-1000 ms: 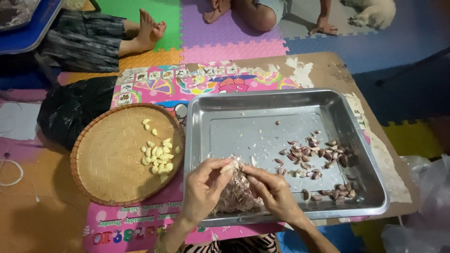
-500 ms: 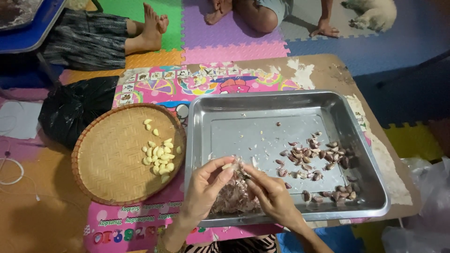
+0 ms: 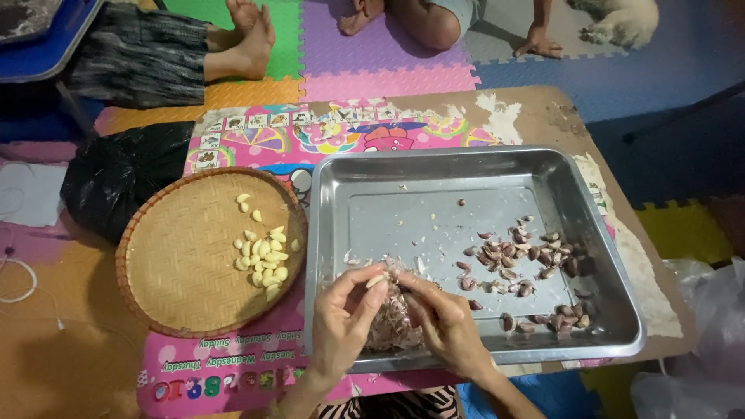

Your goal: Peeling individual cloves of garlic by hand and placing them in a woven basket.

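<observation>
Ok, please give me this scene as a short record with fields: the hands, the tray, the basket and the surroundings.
left hand: left hand pinches a pale garlic clove at the fingertips
right hand: right hand touches the same clove
tray: metal tray with unpeeled cloves at right, heap of skins under the hands
basket: round woven basket left of tray, holding peeled cloves
surroundings: low table, coloured foam mats, other people's bare feet

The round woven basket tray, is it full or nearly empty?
Nearly empty. The round woven basket tray holds only a small cluster of pale peeled garlic cloves near its right side.
</observation>
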